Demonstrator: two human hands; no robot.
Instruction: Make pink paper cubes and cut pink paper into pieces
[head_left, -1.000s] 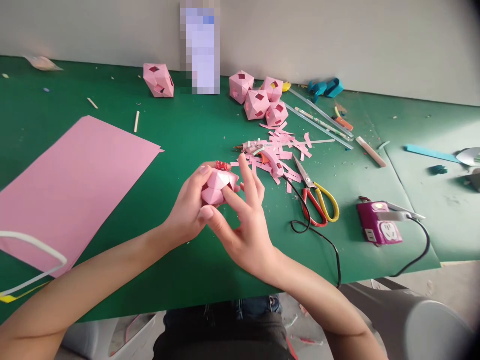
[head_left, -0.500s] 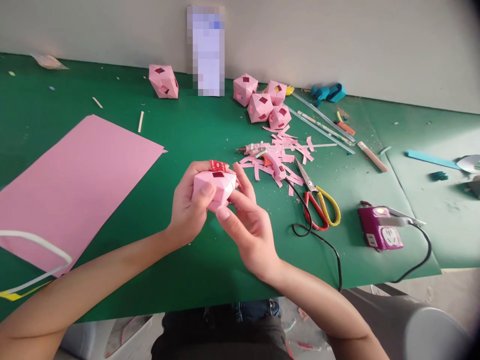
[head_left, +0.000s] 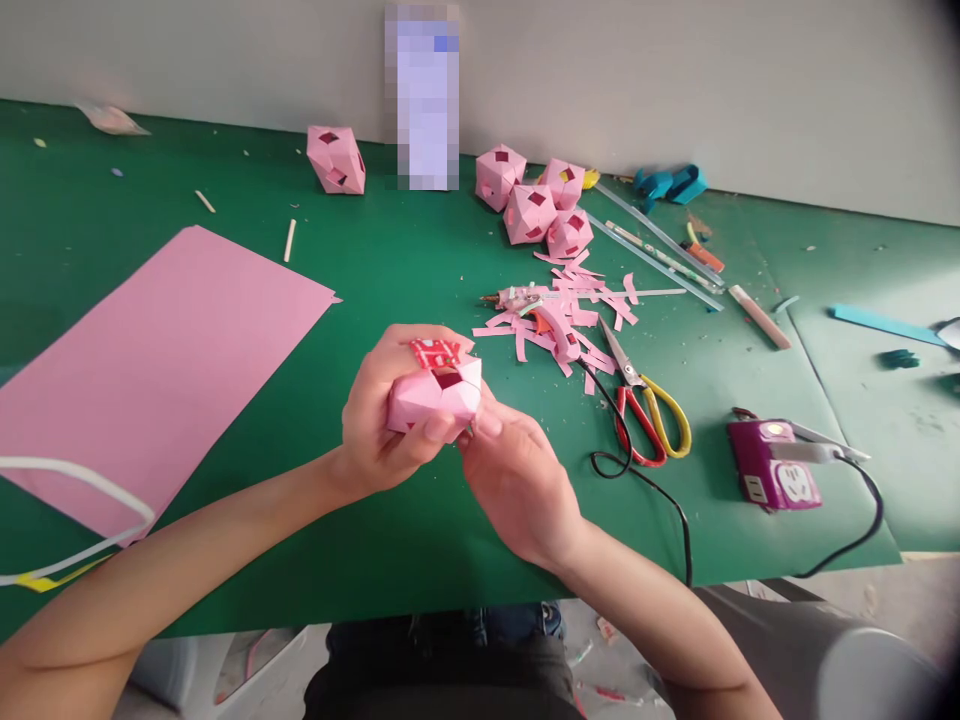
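– Where do we have the folded pink shape (head_left: 424, 400)?
– We have it between our two hands, above the green table (head_left: 405, 540). Our left hand (head_left: 375, 400) is curled around it, with the thumb on its near side. Our right hand (head_left: 525, 480) pinches its right edge with the thumb and bent fingers; what the hidden fingertips press, we cannot tell.
– Which step is this, in our opinion?
– We judge it is handwork on one edge of the paper. Such a move calls for a steady left hold and light pressure, because the thin walls could be crushed.
– And containers, do we see them?
– Only hollow shapes, we think. The held one has a dark opening on top; its inside we cannot read. Farther away, four similar shapes (head_left: 530, 214) sit grouped, and a single one (head_left: 335, 160) stands to the left, all with openings.
– Nearer to us?
– The glue gun (head_left: 551, 320) lies on paper strips (head_left: 517, 345), beside the scissors (head_left: 634, 385).
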